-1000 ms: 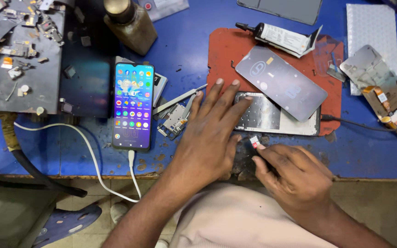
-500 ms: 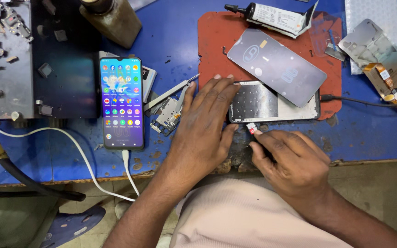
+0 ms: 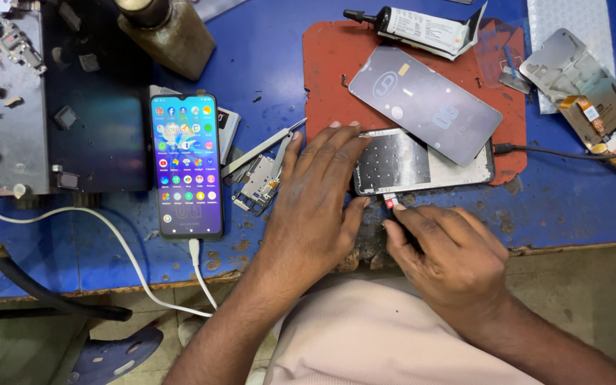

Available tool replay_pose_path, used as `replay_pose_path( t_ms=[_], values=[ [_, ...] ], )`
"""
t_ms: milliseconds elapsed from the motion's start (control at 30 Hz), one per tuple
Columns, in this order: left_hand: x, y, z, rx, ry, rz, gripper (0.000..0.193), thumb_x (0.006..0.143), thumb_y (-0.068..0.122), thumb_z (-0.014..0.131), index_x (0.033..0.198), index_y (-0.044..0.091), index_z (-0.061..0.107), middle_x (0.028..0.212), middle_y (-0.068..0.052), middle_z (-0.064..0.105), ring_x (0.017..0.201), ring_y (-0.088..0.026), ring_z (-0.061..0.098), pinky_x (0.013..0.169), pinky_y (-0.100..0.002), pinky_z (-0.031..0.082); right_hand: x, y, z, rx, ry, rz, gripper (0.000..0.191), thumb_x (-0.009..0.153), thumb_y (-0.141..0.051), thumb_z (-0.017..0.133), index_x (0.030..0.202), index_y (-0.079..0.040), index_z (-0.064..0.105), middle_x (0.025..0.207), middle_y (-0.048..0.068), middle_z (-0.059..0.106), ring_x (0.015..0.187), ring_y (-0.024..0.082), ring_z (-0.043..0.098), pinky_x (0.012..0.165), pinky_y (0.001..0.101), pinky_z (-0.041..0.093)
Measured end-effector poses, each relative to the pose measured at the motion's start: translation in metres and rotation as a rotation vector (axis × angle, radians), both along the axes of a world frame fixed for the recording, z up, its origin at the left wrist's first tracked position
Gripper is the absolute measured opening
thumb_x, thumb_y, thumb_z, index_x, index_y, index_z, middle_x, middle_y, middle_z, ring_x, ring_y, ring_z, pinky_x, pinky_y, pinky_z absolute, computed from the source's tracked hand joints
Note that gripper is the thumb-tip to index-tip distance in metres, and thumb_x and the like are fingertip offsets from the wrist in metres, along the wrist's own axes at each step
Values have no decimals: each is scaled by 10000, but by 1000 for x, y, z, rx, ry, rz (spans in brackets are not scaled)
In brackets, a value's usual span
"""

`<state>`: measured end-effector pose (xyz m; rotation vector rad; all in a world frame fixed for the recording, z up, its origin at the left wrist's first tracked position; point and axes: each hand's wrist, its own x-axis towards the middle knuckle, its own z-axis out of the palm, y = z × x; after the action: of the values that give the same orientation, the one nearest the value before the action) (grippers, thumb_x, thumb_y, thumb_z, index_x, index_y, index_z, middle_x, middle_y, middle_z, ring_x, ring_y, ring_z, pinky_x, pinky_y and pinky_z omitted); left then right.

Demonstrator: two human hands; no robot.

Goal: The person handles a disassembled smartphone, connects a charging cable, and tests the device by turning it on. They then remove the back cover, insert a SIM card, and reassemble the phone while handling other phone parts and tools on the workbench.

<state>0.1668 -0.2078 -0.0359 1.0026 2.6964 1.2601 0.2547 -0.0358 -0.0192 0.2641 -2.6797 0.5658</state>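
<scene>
An open phone frame lies flat on the red mat, near the front edge of the blue table, and a dark screen panel leans across its top. The left hand lies flat with its fingers spread a little, fingertips pressing on the frame's left end, while the right hand pinches a small red and white tool (only its tip shows) against the frame's bottom edge. Farther left sit tweezers, a small metal part, and a lit phone plugged into a white cable, and a glue tube lies at the mat's top.
</scene>
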Motion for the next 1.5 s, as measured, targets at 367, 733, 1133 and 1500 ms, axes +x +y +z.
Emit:
replay_pose_path(
  t_ms=[367,733,1133,1500],
  values=[
    [-1,-2,-1,9,1,0,681,820,81,763,1428,21,460,1487,-181,503,1452,-361,430,1253,-578,211,0,-4,-2,5,14,11,241,814,-61,865,997,6,724,890,102,708,764,250,682,700,361,555],
    [-2,-3,-6,57,-14,-9,684,808,60,754,1424,16,460,1508,-189,492,1456,-386,419,1250,-576,215,-4,-4,-1,9,18,36,224,829,-58,858,1001,0,727,909,99,710,778,250,681,703,354,557],
    [-3,1,-9,111,-77,-20,694,802,16,754,1427,-3,452,1526,-212,475,1477,-407,394,1261,-533,247,-14,17,-2,-91,-43,76,235,807,-88,857,960,-16,695,913,114,719,791,284,692,711,381,555],
    [-9,7,2,74,-50,15,685,792,25,769,1404,-10,464,1488,-219,502,1443,-415,440,1247,-520,313,-29,24,-1,-22,-34,38,185,848,-63,854,940,-36,695,861,84,692,751,246,675,668,372,539]
  ],
)
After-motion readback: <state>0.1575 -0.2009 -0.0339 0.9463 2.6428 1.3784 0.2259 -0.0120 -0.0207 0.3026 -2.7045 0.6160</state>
